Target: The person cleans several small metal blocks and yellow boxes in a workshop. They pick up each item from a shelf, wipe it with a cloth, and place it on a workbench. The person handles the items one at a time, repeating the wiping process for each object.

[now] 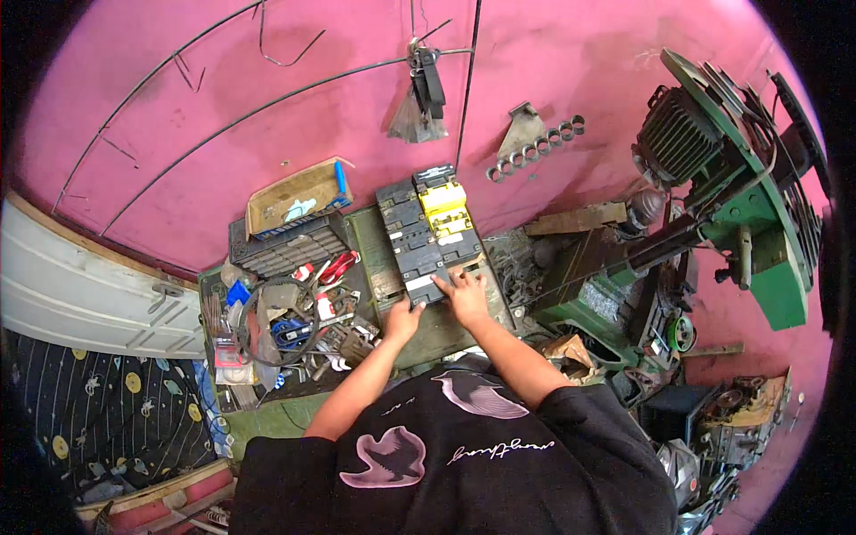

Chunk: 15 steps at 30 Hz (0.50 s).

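On the bench in front of me lies a group of black, battery-like blocks [399,212], fitted closely together. A yellow block [445,207] sits among them on the right side. Nearest to me is a black block with a pale label [424,288]. My left hand [402,320] is closed at its near left corner, thumb and fingers at the edge. Over its right end reaches my right hand [467,299], with fingers spread and the thumb against the block. The undersides of both hands are hidden.
Left of the blocks, loose tools and parts [290,325] cover the bench. Behind these, a cardboard box [294,198] rests on a dark ribbed case [290,245]. A green machine [753,214] with a motor stands at the right. Black straps [428,80] hang on the pink wall.
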{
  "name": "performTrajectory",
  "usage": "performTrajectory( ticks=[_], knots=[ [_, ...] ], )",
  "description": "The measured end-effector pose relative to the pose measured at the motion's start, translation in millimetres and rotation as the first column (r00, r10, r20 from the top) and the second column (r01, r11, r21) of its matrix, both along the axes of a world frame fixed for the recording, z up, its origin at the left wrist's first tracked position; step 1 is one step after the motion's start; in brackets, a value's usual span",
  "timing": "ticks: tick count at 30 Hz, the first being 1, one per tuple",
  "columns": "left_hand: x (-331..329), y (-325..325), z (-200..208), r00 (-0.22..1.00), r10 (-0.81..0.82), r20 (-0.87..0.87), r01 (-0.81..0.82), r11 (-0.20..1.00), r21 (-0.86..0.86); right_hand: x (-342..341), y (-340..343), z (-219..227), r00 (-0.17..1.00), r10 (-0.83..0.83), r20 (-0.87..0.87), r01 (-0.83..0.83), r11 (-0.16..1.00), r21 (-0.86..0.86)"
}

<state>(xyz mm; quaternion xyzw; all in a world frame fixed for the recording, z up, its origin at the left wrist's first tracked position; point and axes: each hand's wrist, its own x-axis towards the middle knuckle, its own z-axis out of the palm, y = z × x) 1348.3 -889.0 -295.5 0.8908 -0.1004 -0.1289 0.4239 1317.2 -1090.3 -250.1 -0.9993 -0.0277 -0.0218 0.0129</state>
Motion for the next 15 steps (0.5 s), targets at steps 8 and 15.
performTrajectory(
  ticks=[8, 15],
  knots=[
    [-2.3, -9.3, 8.4, 0.997, 0.079, 0.016, -0.08, 0.991, 0.111, -2.6, -11.1, -6.5, 0.994, 0.101, 0.039, -0.103, 0.994, 0.045],
    [-11.6, -18.4, 36.0, 0.983, 0.14, 0.12, -0.165, 0.958, 0.234, 0.9, -13.0, -11.4, 0.993, 0.114, 0.04, -0.117, 0.987, 0.107]
  ],
)
